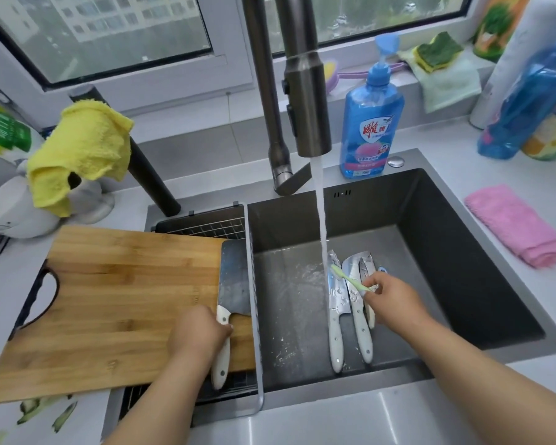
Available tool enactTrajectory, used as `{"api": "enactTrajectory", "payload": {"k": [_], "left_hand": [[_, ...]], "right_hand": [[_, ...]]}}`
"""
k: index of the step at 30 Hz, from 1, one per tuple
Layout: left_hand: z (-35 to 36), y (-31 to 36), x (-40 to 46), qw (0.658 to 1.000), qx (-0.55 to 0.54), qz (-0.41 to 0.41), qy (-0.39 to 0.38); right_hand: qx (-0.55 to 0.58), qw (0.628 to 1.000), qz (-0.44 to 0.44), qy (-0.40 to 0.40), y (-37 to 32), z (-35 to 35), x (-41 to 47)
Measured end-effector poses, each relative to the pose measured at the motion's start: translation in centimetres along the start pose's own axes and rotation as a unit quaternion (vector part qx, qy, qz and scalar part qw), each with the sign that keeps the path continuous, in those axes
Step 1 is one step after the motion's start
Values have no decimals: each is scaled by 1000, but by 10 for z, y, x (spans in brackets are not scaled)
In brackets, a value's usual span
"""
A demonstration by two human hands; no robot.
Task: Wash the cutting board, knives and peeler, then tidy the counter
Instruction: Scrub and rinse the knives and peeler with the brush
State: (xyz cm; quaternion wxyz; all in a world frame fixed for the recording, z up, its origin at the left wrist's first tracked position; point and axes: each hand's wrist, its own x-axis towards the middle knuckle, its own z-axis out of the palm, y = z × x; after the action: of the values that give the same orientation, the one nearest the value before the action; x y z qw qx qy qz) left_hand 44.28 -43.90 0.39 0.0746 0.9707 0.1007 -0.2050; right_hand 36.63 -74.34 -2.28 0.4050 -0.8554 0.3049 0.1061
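— So, from the head camera, where are the hands?

— The left hand [199,329] has its fingers wrapped around the white handle of the cleaver [233,281]. The cleaver lies flat on the right end of the wooden cutting board [109,303], the blade pointing away from the person. The board sits partly over the wire rack [206,224] at the left side of the sink [446,252].

— And the other hand?

— The right hand [392,300] pinches a light green peeler [350,277] over the sink, its far end close to the stream of water [320,213] that runs from the faucet [308,91].

— Where are the other knives?

— Three knives [337,309] with white handles lie side by side on the sink bottom, just under the right hand, blades pointing away and wet.

— What else is around?

— A blue soap bottle [371,123] stands behind the sink. A pink cloth [514,226] lies folded on the counter at the right, a yellow cloth [81,155] hangs at the left, and green peels [45,412] lie on the counter near the front edge of the board.
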Motion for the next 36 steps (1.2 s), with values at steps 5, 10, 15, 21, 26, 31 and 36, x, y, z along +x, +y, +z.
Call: {"api": "enactTrajectory", "payload": {"k": [5,10,15,21,26,31,36], "left_hand": [[-38,27,-15,994,51,18,98],[-32,106,-40,976,-109,156,111],[41,166,-30,975,-91,185,-82],[108,182,0,974,-52,144,-167],[148,183,18,976,-16,92,-197],[166,186,20,973,-25,57,-222],[175,187,23,972,-31,37,-231]], "right_hand": [[19,1000,2,10,8,-10,2],[8,1000,8,24,11,-25,5],[29,999,11,31,15,-31,9],[21,999,17,32,31,-32,19],[7,1000,12,11,39,-29,28],[-21,1000,16,-9,40,-27,32],[-16,1000,9,-14,40,-25,38]]}}
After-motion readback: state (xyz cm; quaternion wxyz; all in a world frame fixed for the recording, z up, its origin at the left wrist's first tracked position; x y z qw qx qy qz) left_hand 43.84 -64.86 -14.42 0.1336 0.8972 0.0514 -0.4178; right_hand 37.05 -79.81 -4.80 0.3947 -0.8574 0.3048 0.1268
